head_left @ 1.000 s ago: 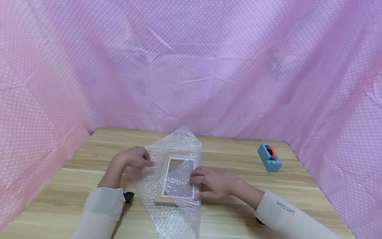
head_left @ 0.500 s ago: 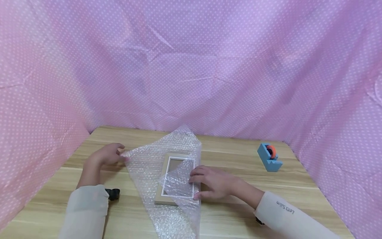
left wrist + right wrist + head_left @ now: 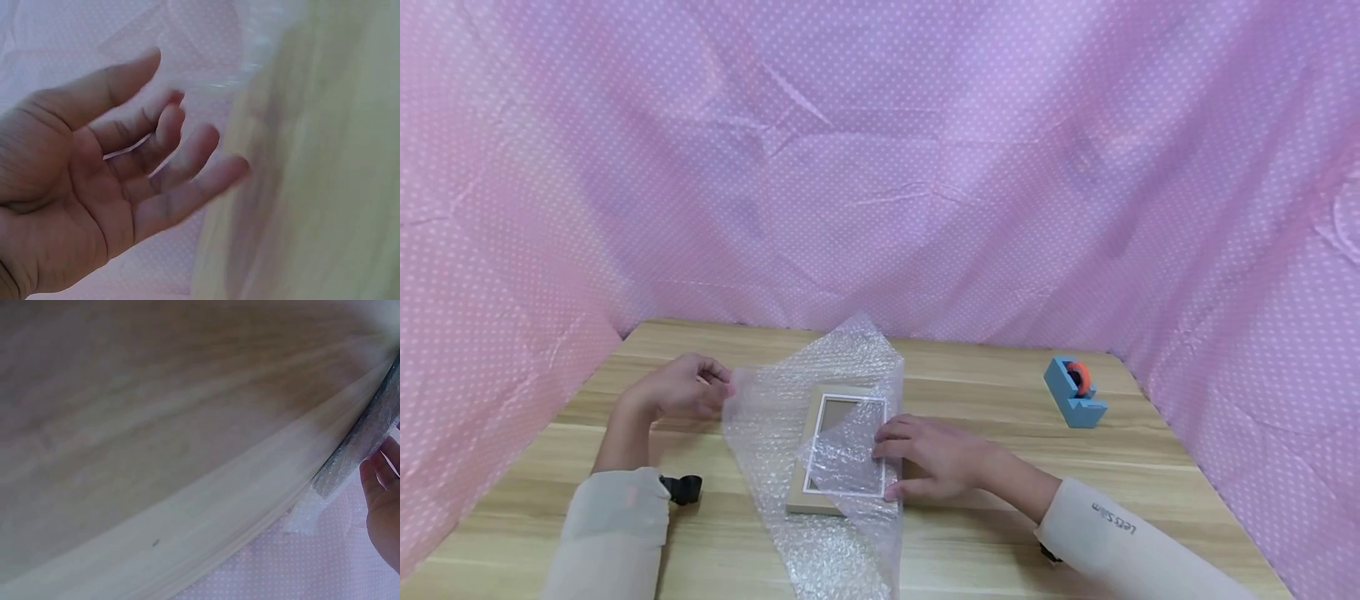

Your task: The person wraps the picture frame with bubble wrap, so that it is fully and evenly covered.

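Observation:
A light wooden picture frame [image 3: 801, 475] with a white inner border lies on a sheet of bubble wrap [image 3: 767, 450], whose right side is folded over part of it. My right hand [image 3: 936, 457] rests on that folded flap, its fingertips and thumb pressing at the frame's right edge. At the wrap's left corner is my left hand [image 3: 681, 387], with a fingertip showing through the film. In the left wrist view, the left hand [image 3: 119, 162] has its thumb and fingers apart, the wrap's edge at the index fingertip. The right wrist view catches only part of the right hand [image 3: 384, 506].
A blue tape dispenser [image 3: 1071, 396] holding an orange-rimmed roll stands at the right of the wooden table [image 3: 1000, 533]. Pink polka-dot cloth [image 3: 880, 208] hangs around the back and sides. The wrap reaches the near edge of the view.
My left hand has moved left from beside the frame to the wrap's left corner, which has now lifted and shifted slightly right. The right hand has stayed on the frame.

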Action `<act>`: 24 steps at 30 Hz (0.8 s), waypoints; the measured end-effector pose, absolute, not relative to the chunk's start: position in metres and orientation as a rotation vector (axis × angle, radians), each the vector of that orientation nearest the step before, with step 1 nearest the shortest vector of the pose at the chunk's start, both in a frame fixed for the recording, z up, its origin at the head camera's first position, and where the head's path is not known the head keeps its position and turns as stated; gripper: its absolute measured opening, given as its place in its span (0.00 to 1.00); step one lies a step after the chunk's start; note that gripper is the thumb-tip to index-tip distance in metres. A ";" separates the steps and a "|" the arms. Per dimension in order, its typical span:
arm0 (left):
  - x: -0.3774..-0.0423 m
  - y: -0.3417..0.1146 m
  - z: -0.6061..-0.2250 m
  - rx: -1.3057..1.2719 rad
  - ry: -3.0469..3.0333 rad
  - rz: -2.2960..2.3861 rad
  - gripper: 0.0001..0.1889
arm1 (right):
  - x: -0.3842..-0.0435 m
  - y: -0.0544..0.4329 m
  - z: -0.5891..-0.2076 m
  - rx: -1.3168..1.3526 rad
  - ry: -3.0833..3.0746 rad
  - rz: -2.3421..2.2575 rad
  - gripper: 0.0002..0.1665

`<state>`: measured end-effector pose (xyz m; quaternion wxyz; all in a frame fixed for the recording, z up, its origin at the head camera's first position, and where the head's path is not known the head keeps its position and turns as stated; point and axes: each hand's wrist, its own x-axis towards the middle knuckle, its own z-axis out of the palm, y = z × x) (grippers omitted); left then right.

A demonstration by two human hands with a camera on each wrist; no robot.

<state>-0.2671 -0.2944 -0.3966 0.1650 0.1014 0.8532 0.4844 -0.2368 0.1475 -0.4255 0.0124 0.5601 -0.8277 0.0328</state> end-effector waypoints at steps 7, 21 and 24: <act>-0.270 -0.289 -0.400 0.264 2.430 1.437 0.17 | -0.237 0.147 -0.425 1.746 -2.575 0.073 0.36; -0.277 -0.237 -0.379 0.494 2.208 1.720 0.21 | -0.238 0.146 -0.425 1.758 -2.550 0.093 0.36; -0.279 -0.219 -0.379 0.514 2.112 1.774 0.21 | -0.238 0.147 -0.426 1.750 -2.561 0.095 0.36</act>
